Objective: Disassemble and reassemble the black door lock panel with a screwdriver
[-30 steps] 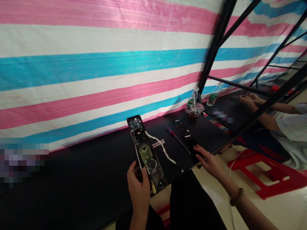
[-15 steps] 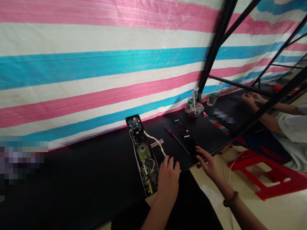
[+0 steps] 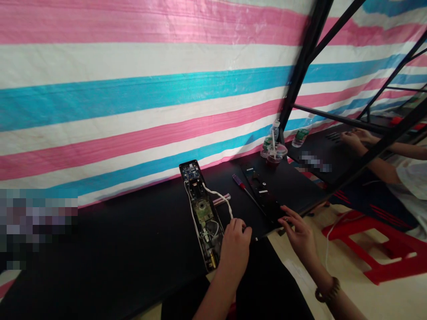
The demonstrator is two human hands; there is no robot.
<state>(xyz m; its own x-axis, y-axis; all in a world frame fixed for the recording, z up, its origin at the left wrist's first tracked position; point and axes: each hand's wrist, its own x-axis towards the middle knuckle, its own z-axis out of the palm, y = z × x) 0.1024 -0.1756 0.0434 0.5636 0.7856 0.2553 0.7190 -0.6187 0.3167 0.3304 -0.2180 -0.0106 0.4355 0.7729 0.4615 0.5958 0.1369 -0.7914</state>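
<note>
An opened black device housing with a circuit board, a lock-like mechanism and a brass cylinder lies lengthwise on the black table. A white cable runs from it to my left hand, whose fingers are curled together at the cable's end; what they pinch is hidden. My right hand is at the near end of a dark flat panel, thumb and fingers drawn close together around something too small to make out. Between housing and panel lies a screwdriver with a purple and red handle.
A small clear-and-pink packet lies beside the housing. Behind the panel stand a drink cup and a bottle. To the right are a metal frame, another person's hands at a second table, and a red stool.
My left hand's fingers have curled in by the cable end. My right hand's thumb and fingers have drawn together. The view has shifted slightly.
</note>
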